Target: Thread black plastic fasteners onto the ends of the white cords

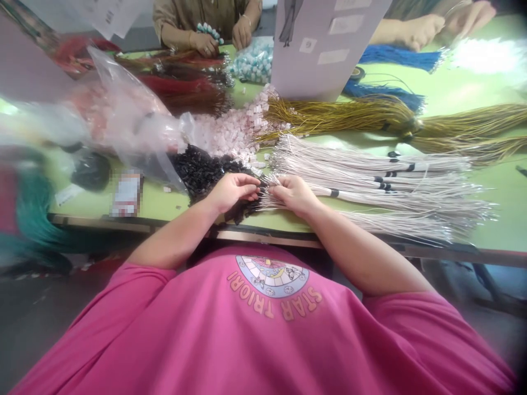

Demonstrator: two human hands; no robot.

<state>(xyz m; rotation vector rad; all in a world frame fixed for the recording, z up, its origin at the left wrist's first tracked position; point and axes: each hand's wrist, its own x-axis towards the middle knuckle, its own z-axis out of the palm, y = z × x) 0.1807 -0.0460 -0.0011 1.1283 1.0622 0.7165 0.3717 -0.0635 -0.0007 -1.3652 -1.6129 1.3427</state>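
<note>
My left hand [235,192] is closed in a pinch over the front of a heap of small black plastic pieces [201,171]. What lies between its fingertips is too small to make out. My right hand [293,195], just to its right, pinches white wire near the tips. The fingertips of both hands nearly meet. Bundles of white wires [354,170], some banded with black tape, stretch rightward from my right hand, their bare metal ends showing.
Behind the black heap lie many pale pink connectors [242,129] and a clear plastic bag [127,109]. Yellow wires [349,115] run across the back. A pixelated packet [127,193] rests at left. Across the table, co-workers' hands [242,33] handle small parts near blue wires [399,57].
</note>
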